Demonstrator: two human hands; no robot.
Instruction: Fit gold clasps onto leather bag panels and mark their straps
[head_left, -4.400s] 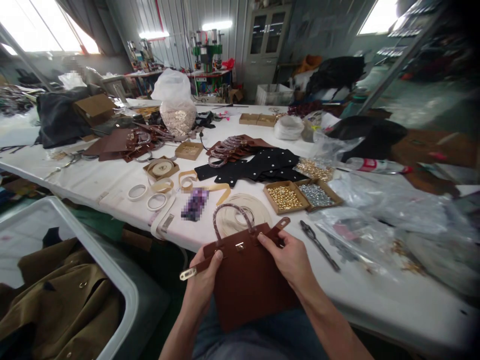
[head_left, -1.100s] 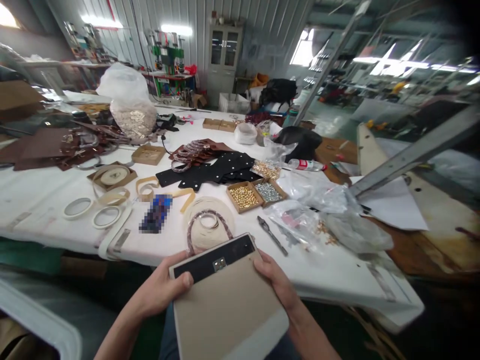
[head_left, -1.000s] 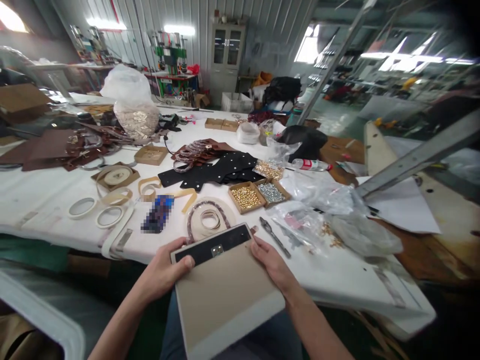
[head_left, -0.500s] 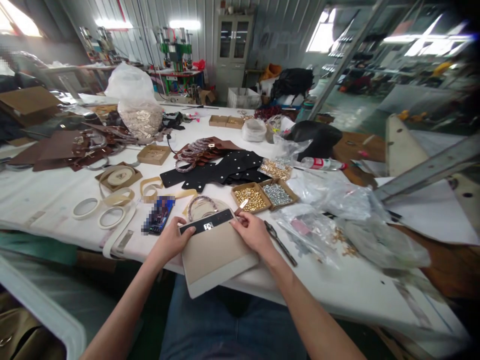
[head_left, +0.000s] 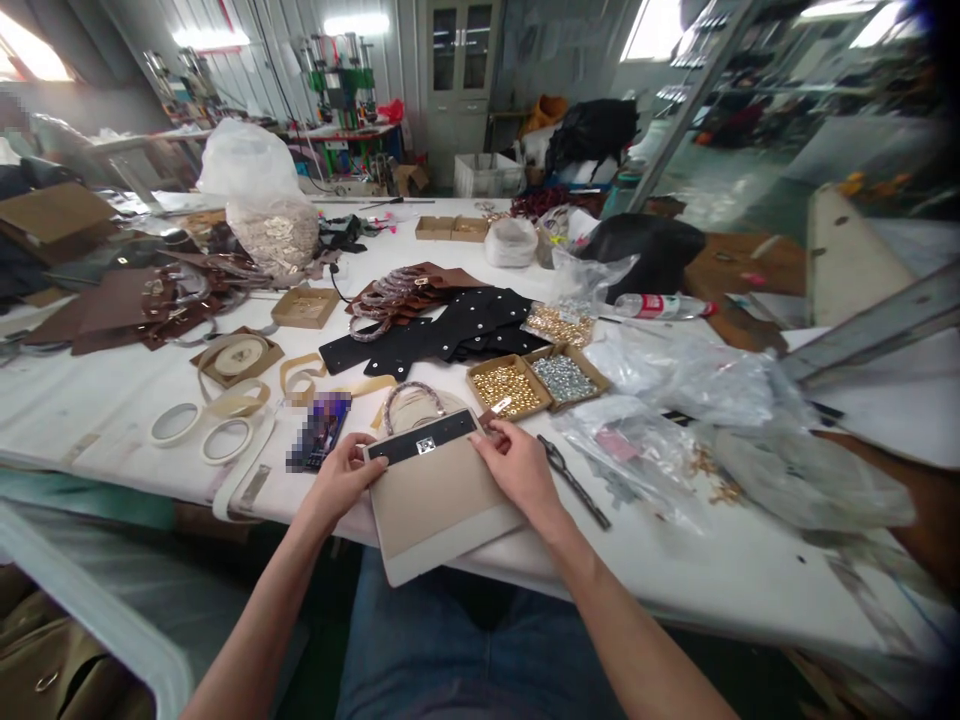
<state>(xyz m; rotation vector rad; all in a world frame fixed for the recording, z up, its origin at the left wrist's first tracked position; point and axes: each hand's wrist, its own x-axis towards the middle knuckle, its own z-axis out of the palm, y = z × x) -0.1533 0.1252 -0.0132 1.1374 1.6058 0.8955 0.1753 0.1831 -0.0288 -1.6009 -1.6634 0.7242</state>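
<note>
1. We hold a beige bag panel at the six-o'clock edge of the white table, its top rising toward two.
2. Its dark twelve-o'clock band carries a metal plate.
3. We see a looped handle at eleven, a metal-tipped brown strap pointing to one.

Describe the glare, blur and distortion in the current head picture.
Head view, top: upper-left window and central strip lamp glare white; head view, right: plastic bag looks stretched and soft, upper corner black; head view, lower middle: beige panel fairly clear.
</note>
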